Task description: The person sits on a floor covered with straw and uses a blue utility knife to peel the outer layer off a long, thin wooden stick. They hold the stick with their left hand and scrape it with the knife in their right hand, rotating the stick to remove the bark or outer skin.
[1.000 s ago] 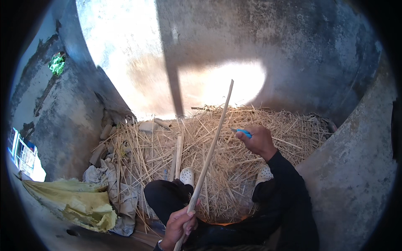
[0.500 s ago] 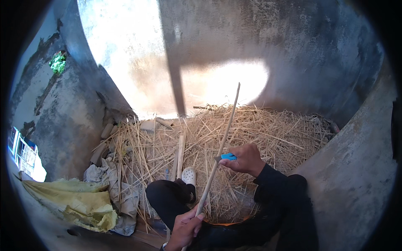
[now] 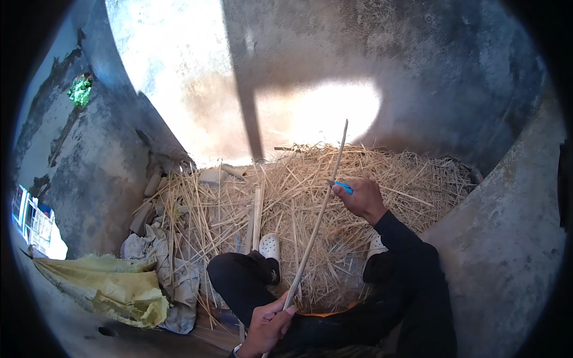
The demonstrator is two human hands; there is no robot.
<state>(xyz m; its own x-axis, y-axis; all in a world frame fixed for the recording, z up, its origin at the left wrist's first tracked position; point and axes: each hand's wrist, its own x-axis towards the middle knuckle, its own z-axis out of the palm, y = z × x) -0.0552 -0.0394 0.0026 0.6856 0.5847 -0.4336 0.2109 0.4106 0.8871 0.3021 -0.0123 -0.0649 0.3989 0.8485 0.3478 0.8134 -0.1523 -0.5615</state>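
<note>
A long, thin wooden stick [image 3: 314,238] slants up and away from my lap toward the far wall. Near its lower end, my left hand [image 3: 266,327] is closed around it. Farther up, my right hand [image 3: 362,198] grips a knife with a blue handle [image 3: 343,188]. The knife's short dark blade meets the stick's side, well below the pointed far tip. Part of the blue handle is hidden by my right fingers.
Straw-like shavings and strips [image 3: 382,173] cover the floor up to the stained wall [image 3: 418,77]. A yellow sheet [image 3: 101,283] and a crumpled grey cloth [image 3: 179,286] lie at the left. A slanted concrete wall [image 3: 507,227] stands at right. My white clogs [image 3: 270,246] rest among the shavings.
My right hand and the knife have moved up along the stick, away from me. The stick's far tip has shifted slightly right. My left hand keeps its hold.
</note>
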